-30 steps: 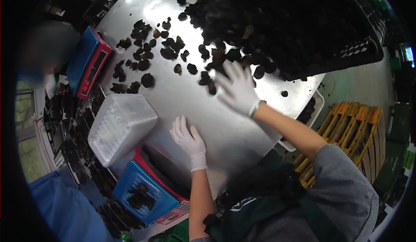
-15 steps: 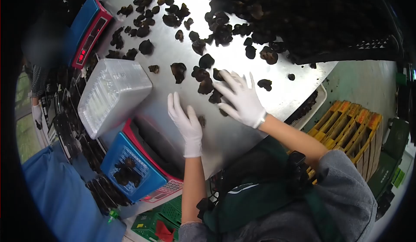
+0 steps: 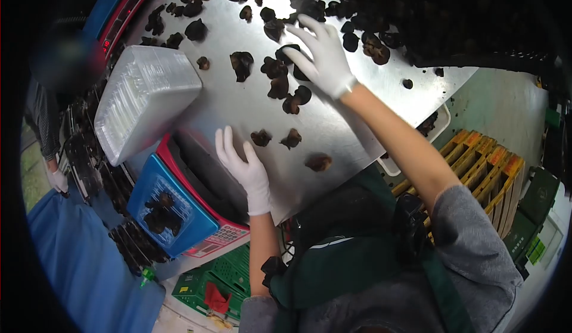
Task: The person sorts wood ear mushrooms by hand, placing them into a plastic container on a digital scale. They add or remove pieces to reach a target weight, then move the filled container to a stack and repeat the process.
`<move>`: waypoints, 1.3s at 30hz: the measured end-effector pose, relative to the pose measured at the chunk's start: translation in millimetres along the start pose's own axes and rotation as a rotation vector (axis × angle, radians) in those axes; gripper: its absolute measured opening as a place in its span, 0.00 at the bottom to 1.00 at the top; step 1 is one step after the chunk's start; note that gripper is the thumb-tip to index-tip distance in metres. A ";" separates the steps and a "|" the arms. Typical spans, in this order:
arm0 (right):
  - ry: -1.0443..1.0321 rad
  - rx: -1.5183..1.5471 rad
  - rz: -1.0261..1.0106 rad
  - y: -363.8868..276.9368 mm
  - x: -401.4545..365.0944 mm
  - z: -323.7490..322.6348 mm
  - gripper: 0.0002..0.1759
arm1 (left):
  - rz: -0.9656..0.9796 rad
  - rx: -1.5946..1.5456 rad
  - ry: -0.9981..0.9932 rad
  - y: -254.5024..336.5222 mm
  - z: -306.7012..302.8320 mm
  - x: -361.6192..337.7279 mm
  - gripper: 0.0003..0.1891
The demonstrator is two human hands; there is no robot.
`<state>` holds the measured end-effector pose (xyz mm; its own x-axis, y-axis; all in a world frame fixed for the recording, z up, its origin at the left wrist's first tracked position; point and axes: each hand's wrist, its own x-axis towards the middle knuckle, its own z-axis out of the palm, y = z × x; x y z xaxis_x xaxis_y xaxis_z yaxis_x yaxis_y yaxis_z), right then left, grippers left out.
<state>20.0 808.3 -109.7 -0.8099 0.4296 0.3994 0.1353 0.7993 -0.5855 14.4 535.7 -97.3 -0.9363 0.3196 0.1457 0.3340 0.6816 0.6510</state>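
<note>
Dark brown wood ear mushrooms [image 3: 277, 68] lie scattered over a shiny metal table [image 3: 223, 109]. My right hand [image 3: 326, 59], in a white glove, reaches across them with its fingers spread, fingertips right at a few pieces near the larger heap. Closer to me, my left hand [image 3: 245, 175], gloved too, hovers beside the table's near edge with fingers stretched out and nothing in them. Just right of it sit a few loose pieces, among them a brownish mushroom [image 3: 319, 162]. A blue-topped scale [image 3: 199, 220] to its left bears a clear tray with mushrooms [image 3: 162, 214].
A stack of clear plastic trays [image 3: 158, 74] stands left on the table, below a second red and blue scale [image 3: 119, 11]. At upper right is a black crate [image 3: 476, 60] beside the heap. Yellow pallets [image 3: 476, 160] and green crates [image 3: 205, 282] are lower down. Another person's gloved hand [image 3: 58, 180] shows far left.
My right hand has moved farther across the table, toward the heap. Several mushrooms now lie nearer the table's front edge. The whole view has shifted slightly; my left hand stays near the scale.
</note>
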 end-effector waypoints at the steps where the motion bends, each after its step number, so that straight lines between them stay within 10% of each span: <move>1: -0.100 0.004 -0.012 -3.0 12.2 8.7 0.33 | 0.024 -0.039 -0.011 4.1 2.2 10.6 0.27; 4: -0.557 0.003 -0.267 -24.9 12.9 20.5 0.30 | 0.128 -0.116 -0.043 12.4 14.2 53.5 0.29; 9: 0.048 0.093 -0.110 -24.8 -7.9 -6.1 0.20 | 0.293 -0.043 -0.163 13.3 36.2 104.6 0.26; 12: -0.478 0.279 0.244 -52.3 -50.0 -44.5 0.15 | 0.297 -0.021 -0.277 8.7 33.1 99.1 0.12; 14: -0.614 0.163 -0.145 -67.7 -83.7 -36.7 0.14 | 0.220 -0.128 -0.319 2.2 30.5 83.1 0.10; 17: -0.443 0.055 -0.260 -75.9 -121.1 -15.0 0.13 | 0.148 -0.131 -0.261 -3.0 15.0 46.8 0.12; 22: -0.274 0.419 0.247 -64.3 -120.8 -82.3 0.11 | -0.105 -0.259 -0.182 -7.3 -10.7 2.3 0.16; 26: 0.377 -0.331 0.670 -26.5 -176.7 -132.4 0.18 | 0.157 -0.054 -0.147 21.3 -6.5 30.1 0.19; 33: -0.073 -0.231 0.475 -35.2 -126.9 -90.7 0.26 | 0.694 0.062 -0.411 71.0 57.9 69.1 0.19; 39: -0.325 0.296 0.184 -52.6 -94.4 -42.3 0.18 | 0.272 -0.129 -0.175 32.6 8.5 48.0 0.12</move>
<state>113.5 743.5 -86.7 -0.9306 0.3617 0.0563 0.1633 0.5480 -0.8204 -18.7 578.9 -75.5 -0.7779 0.5943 0.2041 0.5421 0.4704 0.6963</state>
